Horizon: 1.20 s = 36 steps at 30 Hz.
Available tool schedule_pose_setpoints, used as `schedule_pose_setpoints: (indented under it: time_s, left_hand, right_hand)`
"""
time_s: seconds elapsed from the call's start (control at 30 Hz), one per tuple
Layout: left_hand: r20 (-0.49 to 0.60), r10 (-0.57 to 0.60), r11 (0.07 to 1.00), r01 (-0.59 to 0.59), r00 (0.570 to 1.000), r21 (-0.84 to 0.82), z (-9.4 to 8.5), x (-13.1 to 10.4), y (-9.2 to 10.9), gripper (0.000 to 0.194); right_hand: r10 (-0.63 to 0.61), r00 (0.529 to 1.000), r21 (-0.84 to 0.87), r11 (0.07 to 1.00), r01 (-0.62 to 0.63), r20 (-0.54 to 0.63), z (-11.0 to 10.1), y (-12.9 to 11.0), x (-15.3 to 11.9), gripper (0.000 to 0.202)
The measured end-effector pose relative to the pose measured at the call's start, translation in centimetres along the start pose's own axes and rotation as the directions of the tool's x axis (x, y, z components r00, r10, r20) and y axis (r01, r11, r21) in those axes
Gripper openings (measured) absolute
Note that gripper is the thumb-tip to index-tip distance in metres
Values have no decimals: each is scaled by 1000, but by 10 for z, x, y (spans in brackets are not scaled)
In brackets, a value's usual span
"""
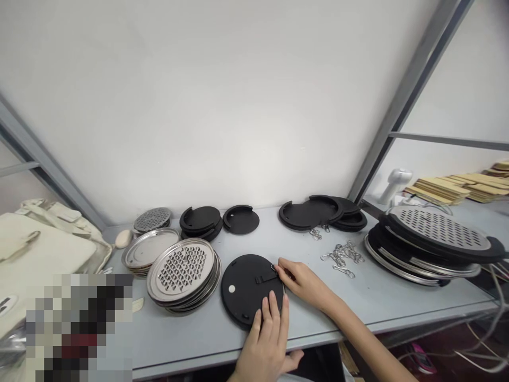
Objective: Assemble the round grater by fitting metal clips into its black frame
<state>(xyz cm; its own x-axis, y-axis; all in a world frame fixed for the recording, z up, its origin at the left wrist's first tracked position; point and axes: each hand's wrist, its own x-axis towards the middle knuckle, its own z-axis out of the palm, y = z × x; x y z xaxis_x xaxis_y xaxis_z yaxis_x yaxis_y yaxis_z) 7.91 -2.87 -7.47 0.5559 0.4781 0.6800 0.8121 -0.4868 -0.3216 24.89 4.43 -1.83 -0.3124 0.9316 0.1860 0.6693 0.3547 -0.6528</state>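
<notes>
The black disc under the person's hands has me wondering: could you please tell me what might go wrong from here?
The small metal piece pinched by the right hand at the edge of the black disc could slip, being so small. If the left hand lets the disc slide sideways, it might knock the nearby stack of metal graters. The right arm could also sweep the loose metal clips about.

Cream bag [47, 249], stacked tan boards [439, 190].
</notes>
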Motion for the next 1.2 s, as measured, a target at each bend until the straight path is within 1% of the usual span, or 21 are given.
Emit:
schedule_pose_setpoints:
  time_s: [0.4,0.67,0.8,1.03,1.2]
  left_hand:
    - [-6,7,1000,-7,1000,-4,-1,3,-1,74]
    - [12,-6,1000,6,1000,-7,1,1,1,75]
    - [15,-13,1000,13,1000,-14,0,1,2,76]
    - [51,-16,998,18,999,-57,-3,0,0,77]
    - [68,-15,992,23,998,-123,-7,1,-5,74]
  right_hand:
    - [-16,1000,-32,999,16,27,-2,-2,0,22]
    - [-30,999,-68,997,33,41,0,1,-2,22]
    - [-42,999,-80,996,44,24,0,1,-3,23]
    - [-43,998,-67,997,46,43,0,0,-2,24]
    - [-38,999,-68,997,40,35,-1,0,-2,24]
